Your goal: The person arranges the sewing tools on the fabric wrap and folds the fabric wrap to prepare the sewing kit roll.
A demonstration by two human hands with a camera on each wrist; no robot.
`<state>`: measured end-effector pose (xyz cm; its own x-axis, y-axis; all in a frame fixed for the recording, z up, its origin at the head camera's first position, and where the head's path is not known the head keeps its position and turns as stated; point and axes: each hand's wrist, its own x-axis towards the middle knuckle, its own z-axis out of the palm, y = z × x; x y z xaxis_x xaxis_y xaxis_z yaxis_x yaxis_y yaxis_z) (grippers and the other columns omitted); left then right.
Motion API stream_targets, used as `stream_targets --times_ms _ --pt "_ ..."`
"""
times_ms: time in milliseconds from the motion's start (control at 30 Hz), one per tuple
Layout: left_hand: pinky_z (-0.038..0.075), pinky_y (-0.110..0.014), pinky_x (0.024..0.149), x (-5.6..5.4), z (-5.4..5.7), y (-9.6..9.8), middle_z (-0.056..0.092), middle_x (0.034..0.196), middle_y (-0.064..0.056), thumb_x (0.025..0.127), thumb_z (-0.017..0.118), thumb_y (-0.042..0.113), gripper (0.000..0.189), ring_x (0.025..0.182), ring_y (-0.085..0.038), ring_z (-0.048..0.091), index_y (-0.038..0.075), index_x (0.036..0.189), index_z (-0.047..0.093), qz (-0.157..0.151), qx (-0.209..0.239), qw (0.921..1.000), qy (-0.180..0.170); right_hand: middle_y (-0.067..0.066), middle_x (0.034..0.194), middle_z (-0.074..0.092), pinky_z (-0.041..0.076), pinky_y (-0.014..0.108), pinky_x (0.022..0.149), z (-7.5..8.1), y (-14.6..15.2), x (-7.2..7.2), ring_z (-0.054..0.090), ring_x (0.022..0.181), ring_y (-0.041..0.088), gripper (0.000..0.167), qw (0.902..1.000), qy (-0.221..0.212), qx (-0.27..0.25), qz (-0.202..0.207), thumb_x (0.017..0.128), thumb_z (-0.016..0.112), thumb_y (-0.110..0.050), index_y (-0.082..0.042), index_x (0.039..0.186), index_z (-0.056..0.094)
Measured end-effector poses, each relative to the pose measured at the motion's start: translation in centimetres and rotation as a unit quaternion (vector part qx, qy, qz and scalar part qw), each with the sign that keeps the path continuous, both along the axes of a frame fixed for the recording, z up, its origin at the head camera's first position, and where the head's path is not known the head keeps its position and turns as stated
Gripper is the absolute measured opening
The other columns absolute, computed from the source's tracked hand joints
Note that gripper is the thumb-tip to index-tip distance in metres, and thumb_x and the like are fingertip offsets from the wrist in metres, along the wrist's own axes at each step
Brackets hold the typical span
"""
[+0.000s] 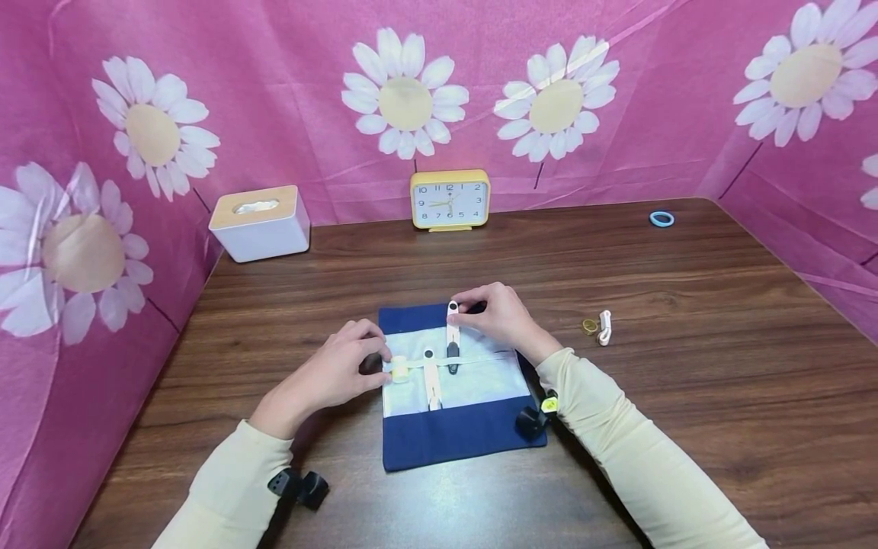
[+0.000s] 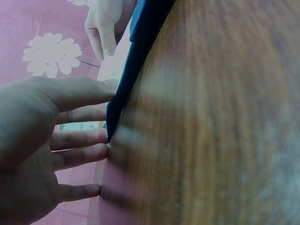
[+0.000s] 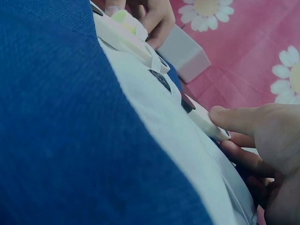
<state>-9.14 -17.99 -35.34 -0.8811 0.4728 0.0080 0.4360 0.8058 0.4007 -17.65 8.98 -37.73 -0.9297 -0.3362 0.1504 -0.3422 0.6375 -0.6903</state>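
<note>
A navy fabric roll case [image 1: 453,436] with a pale lining lies opened out, a thin elastic band [image 1: 480,359] running across it. My right hand [image 1: 504,316] pinches the upper end of a slim white tool [image 1: 453,335], whose dark lower end lies at the band. Beside it, a second white tool [image 1: 430,377] sits under the band, its lower end at the navy flap. A small pale yellow-and-white spool-like piece [image 1: 400,370] is at the band's left end. My left hand [image 1: 336,366] touches the case's left edge near that piece, fingers [image 2: 79,139] mostly straight.
Right of the case lie a small white clip-like item [image 1: 604,328] and a yellowish ring [image 1: 589,326]. A blue ring [image 1: 661,219] is at the far right. Along the back stand a yellow clock [image 1: 450,200] and a tissue box [image 1: 261,225], before a pink flowered cloth [image 1: 288,114].
</note>
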Motion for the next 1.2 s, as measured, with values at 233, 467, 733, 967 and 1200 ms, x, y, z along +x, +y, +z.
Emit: stream_targets --times_ms 233,467,733,967,1200 --pt "0.043 -0.052 0.098 -0.05 -0.14 -0.14 0.060 0.117 -0.006 0.086 0.081 0.021 0.019 0.112 -0.026 0.051 0.011 0.101 0.074 -0.006 -0.001 1.0000 0.006 -0.001 0.087 0.076 0.049 0.037 0.088 -0.09 0.16 -0.18 0.068 0.097 0.019 0.038 0.9998 -0.008 0.001 0.019 0.082 0.084 -0.025 -0.009 0.116 0.076" --pt "0.044 -0.052 0.096 -0.14 -0.19 -0.22 0.060 0.116 -0.006 0.087 0.080 0.021 0.017 0.112 -0.026 0.051 0.012 0.100 0.074 -0.010 -0.003 0.9999 0.011 0.000 0.089 0.076 0.048 0.040 0.092 -0.32 0.30 -0.23 0.067 0.101 0.021 0.041 0.9994 -0.010 0.001 0.034 0.082 0.084 -0.023 -0.009 0.119 0.075" --pt "0.044 -0.052 0.097 -0.15 -0.18 -0.25 0.060 0.116 -0.006 0.086 0.080 0.021 0.018 0.111 -0.026 0.052 0.012 0.100 0.074 -0.010 -0.003 0.9999 0.014 0.001 0.090 0.076 0.049 0.042 0.092 -0.36 0.42 -0.31 0.067 0.100 0.021 0.040 0.9989 -0.006 -0.003 0.046 0.081 0.085 -0.021 -0.008 0.118 0.075" --pt "0.044 -0.052 0.097 -0.17 -0.15 -0.19 0.060 0.117 -0.006 0.086 0.080 0.021 0.018 0.112 -0.026 0.051 0.012 0.101 0.075 -0.009 -0.003 0.9999 0.011 0.002 0.089 0.077 0.049 0.036 0.086 -0.55 0.54 -0.39 0.067 0.092 0.019 0.036 0.9969 0.004 -0.022 0.076 0.079 0.086 -0.016 -0.006 0.113 0.077" --pt "0.043 -0.052 0.097 -0.08 -0.17 -0.19 0.060 0.116 -0.006 0.087 0.080 0.021 0.018 0.112 -0.026 0.051 0.012 0.101 0.074 -0.008 -0.001 0.9999 0.011 -0.001 0.088 0.074 0.047 0.030 0.078 -0.55 0.71 -0.18 0.062 0.086 0.015 0.035 0.9930 0.008 -0.029 0.115 0.079 0.087 -0.016 -0.008 0.112 0.078"
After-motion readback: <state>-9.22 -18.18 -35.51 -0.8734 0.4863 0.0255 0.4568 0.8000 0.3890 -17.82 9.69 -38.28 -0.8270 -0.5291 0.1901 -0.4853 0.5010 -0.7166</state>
